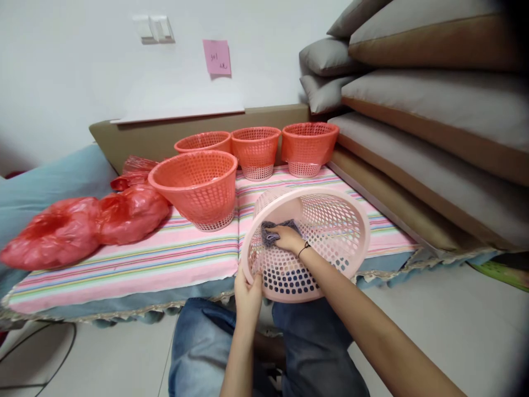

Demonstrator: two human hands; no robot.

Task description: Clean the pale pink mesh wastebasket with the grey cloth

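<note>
A pale pink perforated basket (359, 220) lies tilted at the front edge of the striped cover, its mouth toward me. My left hand (248, 292) grips its rim at the lower left, thumb on the inside. Inside the basket my right hand (286, 238) holds a grey cloth (270, 234) against the inner wall at the left; a dark band circles the wrist. Behind and to the left stands a basket with a red plastic bag round it (198, 190).
Three more red-covered baskets stand at the back, one of them in the middle (255, 146). Red plastic bundles (61, 229) lie at the left on the striped cover (136, 270). Stacked cushions (433, 99) rise at the right. A pink note (217, 57) is on the wall.
</note>
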